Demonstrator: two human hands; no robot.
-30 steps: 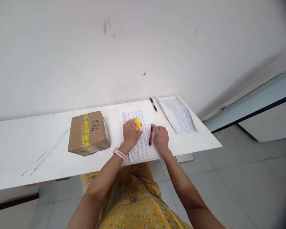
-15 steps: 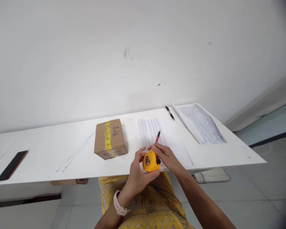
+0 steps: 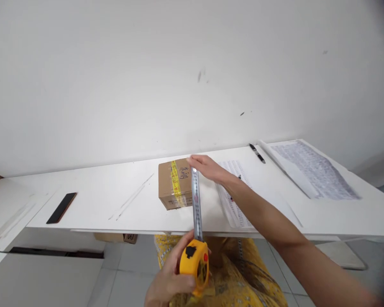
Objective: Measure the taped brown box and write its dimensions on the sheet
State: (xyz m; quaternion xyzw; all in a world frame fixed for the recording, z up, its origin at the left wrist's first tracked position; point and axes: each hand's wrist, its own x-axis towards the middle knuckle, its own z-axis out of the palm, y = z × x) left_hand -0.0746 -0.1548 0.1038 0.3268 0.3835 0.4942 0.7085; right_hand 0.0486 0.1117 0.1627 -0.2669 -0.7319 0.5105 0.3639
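Observation:
A yellow tape measure (image 3: 188, 261) is gripped in my left hand (image 3: 170, 277), in front of the table's near edge. Its metal blade (image 3: 196, 204) is drawn out and runs away from me along the right side of a small cardboard box (image 3: 166, 181). My right hand (image 3: 208, 166) is closed on the blade's far end, at the box's far right corner. Yellow printed tape and black handwriting mark the top of the box. My right forearm covers part of a printed sheet (image 3: 225, 204) and most of a pen lying on it.
On the white table (image 3: 99, 204), a black flat bar (image 3: 62, 208) lies at the left. A black pen (image 3: 257, 153) and a sheet covered in writing (image 3: 316, 170) lie at the right. The wall (image 3: 131, 85) rises behind the table. Another cardboard box (image 3: 113, 237) shows below the table.
The blade has been pulled out of the tape measure. My right hand moved forward to the box's far corner, while my left hand drew back with the case. The view shifted left.

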